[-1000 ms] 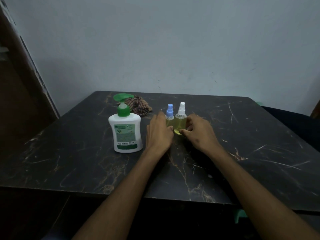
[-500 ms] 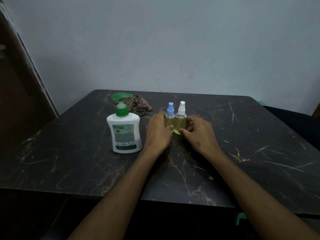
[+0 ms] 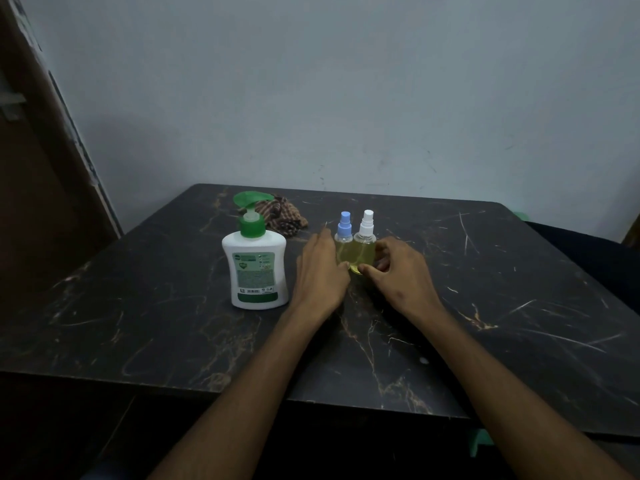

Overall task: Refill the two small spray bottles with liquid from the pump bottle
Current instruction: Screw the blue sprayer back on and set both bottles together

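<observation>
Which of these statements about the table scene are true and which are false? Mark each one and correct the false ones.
1. The pump bottle stands upright on the table. True.
2. The two spray bottles lie on their sides. False: the blue-capped spray bottle and the white-capped spray bottle both stand upright, side by side.
3. The left hand is at the blue-capped bottle and the right hand at the white-capped one. True.
4. The spray caps have been taken off. False: both caps are on.
5. A patterned cloth lies behind the pump bottle. True.
6. The pump bottle is to the right of the spray bottles. False: it is to their left.
</observation>
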Tool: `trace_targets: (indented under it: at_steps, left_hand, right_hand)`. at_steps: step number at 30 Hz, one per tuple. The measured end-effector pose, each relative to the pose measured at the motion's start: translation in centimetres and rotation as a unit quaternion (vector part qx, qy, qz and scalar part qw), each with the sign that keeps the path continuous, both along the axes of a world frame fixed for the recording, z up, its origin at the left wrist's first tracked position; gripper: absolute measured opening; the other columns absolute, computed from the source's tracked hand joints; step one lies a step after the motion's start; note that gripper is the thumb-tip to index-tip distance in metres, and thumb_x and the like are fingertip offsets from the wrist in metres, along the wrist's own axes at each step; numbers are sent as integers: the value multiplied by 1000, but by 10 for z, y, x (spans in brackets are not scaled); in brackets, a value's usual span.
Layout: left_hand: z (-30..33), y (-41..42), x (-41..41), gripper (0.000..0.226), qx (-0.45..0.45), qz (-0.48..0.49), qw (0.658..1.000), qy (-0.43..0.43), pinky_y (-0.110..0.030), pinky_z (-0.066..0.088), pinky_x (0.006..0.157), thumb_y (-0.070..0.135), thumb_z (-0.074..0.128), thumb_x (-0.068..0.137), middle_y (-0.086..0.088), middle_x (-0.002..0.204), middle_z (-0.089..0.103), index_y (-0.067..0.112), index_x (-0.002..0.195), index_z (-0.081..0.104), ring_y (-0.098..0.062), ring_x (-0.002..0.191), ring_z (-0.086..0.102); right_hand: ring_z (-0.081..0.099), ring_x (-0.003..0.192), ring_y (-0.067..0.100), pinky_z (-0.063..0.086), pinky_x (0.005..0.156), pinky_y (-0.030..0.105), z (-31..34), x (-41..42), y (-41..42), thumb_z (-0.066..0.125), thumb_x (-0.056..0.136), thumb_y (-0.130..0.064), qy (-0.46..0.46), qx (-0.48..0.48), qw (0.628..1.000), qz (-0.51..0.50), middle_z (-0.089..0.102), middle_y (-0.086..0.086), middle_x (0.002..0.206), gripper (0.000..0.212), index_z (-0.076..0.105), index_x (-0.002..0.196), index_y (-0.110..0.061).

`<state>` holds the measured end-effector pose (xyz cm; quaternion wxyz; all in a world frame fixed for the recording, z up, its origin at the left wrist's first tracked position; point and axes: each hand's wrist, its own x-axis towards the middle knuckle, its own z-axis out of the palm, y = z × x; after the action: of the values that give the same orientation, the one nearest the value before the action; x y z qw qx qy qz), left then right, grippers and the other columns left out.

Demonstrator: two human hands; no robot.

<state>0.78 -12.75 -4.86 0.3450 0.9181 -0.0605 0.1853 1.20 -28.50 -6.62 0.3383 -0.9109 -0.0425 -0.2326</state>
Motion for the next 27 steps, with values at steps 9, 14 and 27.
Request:
trace_targets:
  at_steps: [9, 14, 27]
  left_hand:
    - [9, 21, -112, 60, -118, -55, 987, -96, -19, 56, 97, 12, 76, 94, 15, 131, 64, 27, 148, 53, 1, 117, 62]
    - [4, 75, -161, 27, -209, 16, 968, -136, -12, 55, 77, 12, 78, 90, 19, 95, 74, 27, 111, 71, 0, 92, 72]
    - [2, 148, -111, 63, -110, 95, 988, -47, -23, 53, 76, 23, 92, 77, 9, 124, 66, 29, 131, 60, 0, 104, 64]
  right_hand:
    - [61, 92, 10, 54, 81, 30, 13, -16, -8, 81, 84, -43, 31, 10, 999, -23, 65, -2, 111, 52, 63, 126, -17]
    - [60, 88, 1, 49, 74, 20, 18, -65, -6, 81, 86, -37, -5, 37, 999, -34, 65, -9, 105, 44, 64, 124, -21]
    - [57, 100, 3, 52, 93, 28, 17, -98, 91, 78, 88, -38, 30, 11, 995, 94, 59, -13, 118, 55, 53, 137, -29]
